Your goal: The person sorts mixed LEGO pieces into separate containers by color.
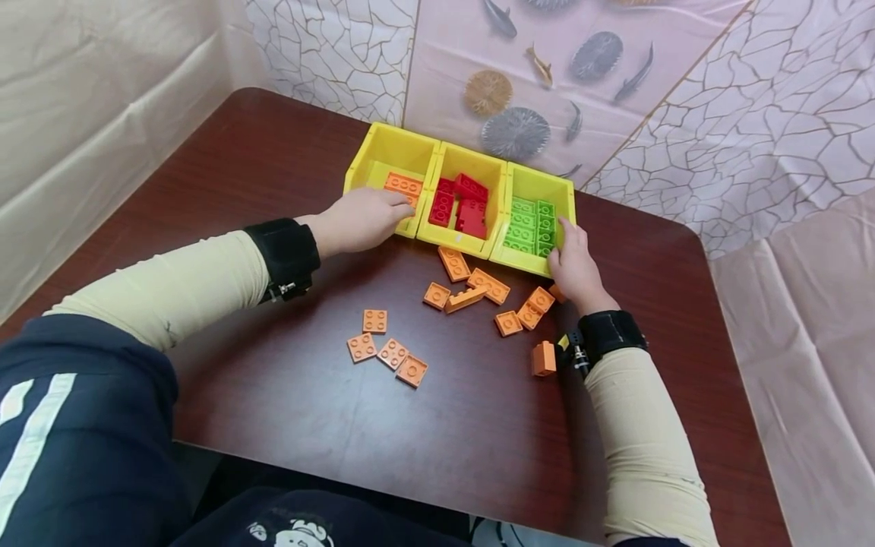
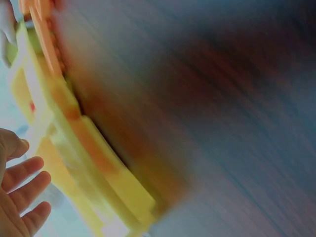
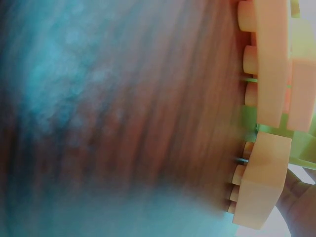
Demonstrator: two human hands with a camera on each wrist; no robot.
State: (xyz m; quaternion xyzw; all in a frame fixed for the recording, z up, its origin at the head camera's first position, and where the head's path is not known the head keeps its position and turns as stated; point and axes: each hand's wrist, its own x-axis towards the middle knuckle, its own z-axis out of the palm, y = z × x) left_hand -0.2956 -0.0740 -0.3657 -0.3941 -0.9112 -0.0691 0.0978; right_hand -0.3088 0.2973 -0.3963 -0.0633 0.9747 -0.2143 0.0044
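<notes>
Three yellow bins stand joined in a row in the head view. The left bin [image 1: 403,146] holds orange bricks [image 1: 403,184], the middle bin [image 1: 472,163] red bricks [image 1: 470,187], and the right bin [image 1: 541,185] green bricks [image 1: 522,220]. My left hand [image 1: 365,219] reaches over the left bin's front; in the left wrist view its fingers [image 2: 27,190] are spread and loosely bent, holding nothing. At the right bin's outer side, my right hand [image 1: 581,266] touches the rim with thumb and fingers. Most of it is hidden in the right wrist view.
Loose orange bricks lie before the bins, among them a long brick [image 1: 488,285] and a taller brick [image 1: 544,358] beside the right wrist. Several square orange bricks [image 1: 374,320] lie nearer on the dark table [image 1: 301,395]. A patterned cloth [image 1: 506,68] hangs behind.
</notes>
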